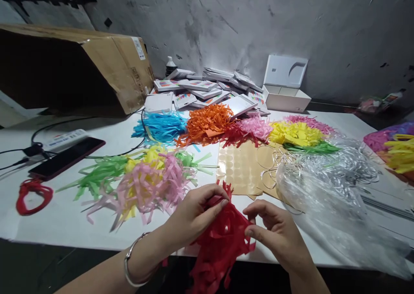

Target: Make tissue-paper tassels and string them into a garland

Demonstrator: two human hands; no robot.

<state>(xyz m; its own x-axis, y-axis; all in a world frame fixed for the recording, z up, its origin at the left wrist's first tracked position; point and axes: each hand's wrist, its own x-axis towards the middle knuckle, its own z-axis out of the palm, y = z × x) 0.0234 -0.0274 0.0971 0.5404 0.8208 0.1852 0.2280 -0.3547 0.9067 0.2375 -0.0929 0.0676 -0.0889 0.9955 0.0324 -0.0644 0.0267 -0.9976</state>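
Note:
A red tissue-paper tassel (223,242) hangs between my hands at the table's front edge, its cut strips drooping below the edge. My left hand (200,212) is closed on its upper part, thumb and fingers pinching the paper. On the other side, my right hand (271,229) pinches some of the red strips between thumb and fingertips. Left of my hands lies a loose pile of pink tassels (152,181), with yellow tassels (150,156) and green tassels (103,173) around it. Just beyond my hands is a tan sheet of round clear stickers (239,164).
Blue (161,125), orange (208,121) and yellow tassels lie in a row farther back, before a heap of flat white boxes (200,86). Silver cord (343,160) and a clear plastic bag (330,216) cover the right. A phone (67,158) and large carton (116,69) sit left.

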